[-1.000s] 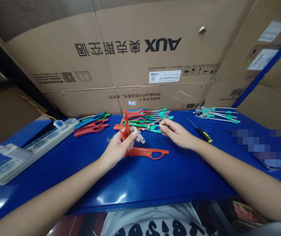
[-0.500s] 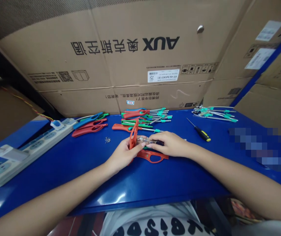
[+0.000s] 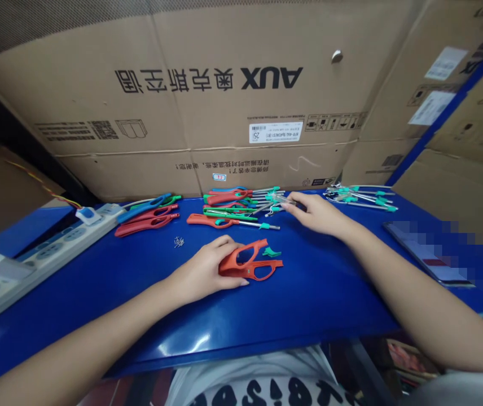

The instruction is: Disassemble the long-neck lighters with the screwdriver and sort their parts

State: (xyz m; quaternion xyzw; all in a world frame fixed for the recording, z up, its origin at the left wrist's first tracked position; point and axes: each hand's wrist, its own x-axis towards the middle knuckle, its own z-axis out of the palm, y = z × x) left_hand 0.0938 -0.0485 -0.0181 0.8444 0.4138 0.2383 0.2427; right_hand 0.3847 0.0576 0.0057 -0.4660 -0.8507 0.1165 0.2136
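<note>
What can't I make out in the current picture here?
All in the head view:
Orange shells: one end of each, hidden by the left hand.
Clear piece: full shape, partly covered by the right hand and blurred.
Metal bits: too small to count.
Phone: screen content, pixelated.
Power strip: one end, cut off by the left edge.

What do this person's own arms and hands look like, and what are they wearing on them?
The left hand and right hand are human hands with no gloves; no watch or bracelet shows. The left forearm and right forearm are uncovered. Pale grey cloth, probably a sleeve, shows near the right elbow. The light top has bold black lettering.
</note>
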